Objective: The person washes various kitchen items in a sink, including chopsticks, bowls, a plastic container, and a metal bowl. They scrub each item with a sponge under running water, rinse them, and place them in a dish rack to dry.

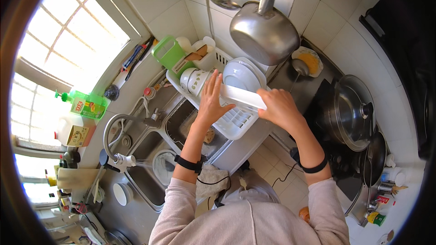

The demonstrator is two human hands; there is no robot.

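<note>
My right hand [280,107] grips the right end of a white rectangular dish [242,97], seen almost edge-on above a white plastic dish rack [235,132]. My left hand [214,100] is at the dish's other end, thumb apart from the fingers. Whether it touches the dish is unclear. White bowls with a green pattern [195,79] sit in the rack just beyond my left hand. White plates and bowls [241,74] stand tilted behind the held dish. The rack rests over the edge of the sink.
Water runs from the faucet [128,160] onto a round clear dish [165,167] in the left basin. A white bowl [122,194] lies on the counter. A steel pan [264,37] hangs ahead. A glass-lidded pot [352,115] stands on the stove at right.
</note>
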